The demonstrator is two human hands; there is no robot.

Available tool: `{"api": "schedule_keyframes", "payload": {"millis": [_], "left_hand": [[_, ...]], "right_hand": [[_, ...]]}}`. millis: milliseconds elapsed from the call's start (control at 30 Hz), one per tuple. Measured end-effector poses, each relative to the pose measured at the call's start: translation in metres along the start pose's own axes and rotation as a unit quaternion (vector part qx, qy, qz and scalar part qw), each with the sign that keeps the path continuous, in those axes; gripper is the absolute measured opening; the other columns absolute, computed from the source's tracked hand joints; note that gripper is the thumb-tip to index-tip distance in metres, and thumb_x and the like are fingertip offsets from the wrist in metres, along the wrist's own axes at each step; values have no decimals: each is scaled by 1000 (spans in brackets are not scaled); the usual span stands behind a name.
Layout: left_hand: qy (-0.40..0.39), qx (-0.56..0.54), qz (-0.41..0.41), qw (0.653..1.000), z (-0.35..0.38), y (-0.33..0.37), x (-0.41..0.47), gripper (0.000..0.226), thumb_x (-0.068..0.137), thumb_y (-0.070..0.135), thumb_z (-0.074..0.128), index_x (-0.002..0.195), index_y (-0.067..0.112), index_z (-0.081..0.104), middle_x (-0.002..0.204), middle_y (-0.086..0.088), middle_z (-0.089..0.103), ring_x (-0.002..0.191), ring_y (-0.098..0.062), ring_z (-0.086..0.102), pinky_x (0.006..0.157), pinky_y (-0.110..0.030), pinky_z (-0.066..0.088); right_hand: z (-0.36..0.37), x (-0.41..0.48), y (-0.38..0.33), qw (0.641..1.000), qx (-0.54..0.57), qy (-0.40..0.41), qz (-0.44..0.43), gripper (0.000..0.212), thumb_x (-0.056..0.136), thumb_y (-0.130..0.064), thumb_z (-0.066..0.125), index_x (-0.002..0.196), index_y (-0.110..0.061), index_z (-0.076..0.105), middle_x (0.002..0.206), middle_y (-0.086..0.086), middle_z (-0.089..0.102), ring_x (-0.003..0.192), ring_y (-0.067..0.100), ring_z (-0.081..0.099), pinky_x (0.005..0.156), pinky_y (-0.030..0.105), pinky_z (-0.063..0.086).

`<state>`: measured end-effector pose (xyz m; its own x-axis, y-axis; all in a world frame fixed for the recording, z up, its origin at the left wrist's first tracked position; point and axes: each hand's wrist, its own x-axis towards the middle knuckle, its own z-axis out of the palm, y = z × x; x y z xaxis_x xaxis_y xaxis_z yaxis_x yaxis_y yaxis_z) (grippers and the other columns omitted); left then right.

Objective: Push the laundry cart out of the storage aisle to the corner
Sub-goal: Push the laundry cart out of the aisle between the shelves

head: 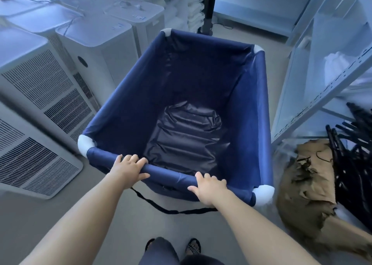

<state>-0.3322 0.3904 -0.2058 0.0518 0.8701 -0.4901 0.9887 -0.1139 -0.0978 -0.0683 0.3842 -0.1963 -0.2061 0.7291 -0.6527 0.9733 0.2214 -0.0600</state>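
Observation:
A blue fabric laundry cart [259, 107] with white corner joints stands in front of me in the aisle. Inside it I see only its dark, wrinkled liner. My left hand [128, 169] grips the near rail towards its left end, fingers curled over the top. My right hand [208, 188] grips the same rail close to the right corner. A black strap [161, 206] hangs in a loop below the near rail.
White air-purifier units [50, 95] line the left side, close to the cart. A metal shelving rack [322, 95] runs along the right, with torn brown paper [310, 184] and black rods [354, 156] on the floor beside it. Stacked white towels [191, 9] and a black pole [208, 7] stand ahead.

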Motion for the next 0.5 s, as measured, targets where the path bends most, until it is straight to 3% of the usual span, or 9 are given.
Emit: {"api": "schedule_keyframes", "payload": {"millis": [500], "left_hand": [[-38,-91,-35,994,45,30,-71,50,92,60,29,133,31,30,126,0,40,125,-24,33,113,-51,11]], "right_hand": [[40,-50,8,998,-52,26,-12,55,96,-57,26,135,-20,28,130,8,44,115,30,44,93,46,33]]}}
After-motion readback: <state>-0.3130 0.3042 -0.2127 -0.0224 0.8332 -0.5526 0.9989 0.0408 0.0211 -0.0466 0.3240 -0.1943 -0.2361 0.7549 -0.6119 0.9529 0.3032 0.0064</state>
